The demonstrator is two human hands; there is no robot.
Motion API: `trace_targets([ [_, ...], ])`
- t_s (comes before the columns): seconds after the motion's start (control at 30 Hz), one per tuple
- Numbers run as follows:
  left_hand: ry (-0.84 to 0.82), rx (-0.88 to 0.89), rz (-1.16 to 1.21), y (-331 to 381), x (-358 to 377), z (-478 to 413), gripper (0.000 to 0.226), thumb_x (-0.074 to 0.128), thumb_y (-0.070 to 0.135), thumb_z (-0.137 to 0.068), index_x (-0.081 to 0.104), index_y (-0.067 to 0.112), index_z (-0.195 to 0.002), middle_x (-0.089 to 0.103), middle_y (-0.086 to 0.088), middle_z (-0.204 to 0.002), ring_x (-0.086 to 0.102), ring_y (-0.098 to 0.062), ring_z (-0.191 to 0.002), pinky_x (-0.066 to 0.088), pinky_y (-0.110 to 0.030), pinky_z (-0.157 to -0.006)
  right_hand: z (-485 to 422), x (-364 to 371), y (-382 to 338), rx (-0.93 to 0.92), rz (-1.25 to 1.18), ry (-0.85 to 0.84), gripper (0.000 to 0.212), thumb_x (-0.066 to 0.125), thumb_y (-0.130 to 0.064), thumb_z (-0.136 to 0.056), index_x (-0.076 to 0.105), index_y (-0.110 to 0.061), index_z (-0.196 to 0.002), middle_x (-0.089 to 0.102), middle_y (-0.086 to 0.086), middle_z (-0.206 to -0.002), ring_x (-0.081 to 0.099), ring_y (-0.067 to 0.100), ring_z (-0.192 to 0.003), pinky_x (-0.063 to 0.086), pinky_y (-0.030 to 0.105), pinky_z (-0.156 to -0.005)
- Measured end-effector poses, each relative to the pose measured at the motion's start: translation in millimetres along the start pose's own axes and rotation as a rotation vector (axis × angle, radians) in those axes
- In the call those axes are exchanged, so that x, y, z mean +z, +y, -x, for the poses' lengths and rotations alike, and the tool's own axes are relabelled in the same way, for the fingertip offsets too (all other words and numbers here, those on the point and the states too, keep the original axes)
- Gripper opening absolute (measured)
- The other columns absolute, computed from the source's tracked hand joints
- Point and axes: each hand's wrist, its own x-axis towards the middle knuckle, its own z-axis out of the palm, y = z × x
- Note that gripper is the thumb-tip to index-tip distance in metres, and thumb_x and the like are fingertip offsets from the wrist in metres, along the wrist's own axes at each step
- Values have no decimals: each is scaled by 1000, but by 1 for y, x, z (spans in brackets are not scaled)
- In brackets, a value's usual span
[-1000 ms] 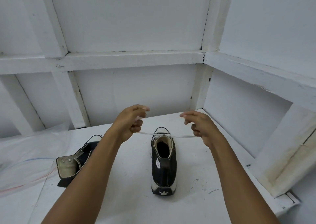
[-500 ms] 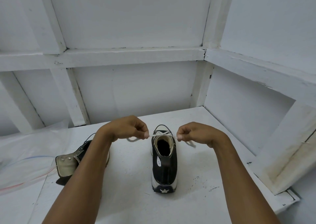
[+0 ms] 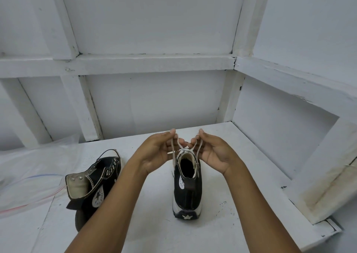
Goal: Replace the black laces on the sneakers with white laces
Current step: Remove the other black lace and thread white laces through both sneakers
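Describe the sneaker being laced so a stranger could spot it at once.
On the white table lie two black sneakers. Take the upright sneaker in the middle, heel star toward the camera. Unlike the tipped sneaker beside it, it carries a white lace, pinched above its collar by the left hand and right hand.

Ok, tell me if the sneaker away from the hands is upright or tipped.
Tipped. The sneaker lies on its side on the table, round star patch facing up.
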Motion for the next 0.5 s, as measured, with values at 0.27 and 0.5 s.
trace_targets([
  [0.27, 110, 49, -176, -6, 3, 0, 18, 60, 0, -92, 73, 0, -105, 74, -16, -94, 70, -25, -83, 57, -32, -74, 3, 1, 2, -115, 275, 70, 17, 58, 8, -90, 69, -1, -99, 73, 16, -90, 70, 24, -81, 59, 31, -78],
  [0.5, 249, 56, -175, -2, 10, -2, 22, 75, 3, -82, 64, 0, -101, 72, -20, -86, 70, -27, -73, 59, -35, -72, 6, 10, 0, -123, 349, 158, 14, 71, 4, -83, 65, -4, -93, 74, 14, -81, 71, 23, -72, 57, 32, -72],
])
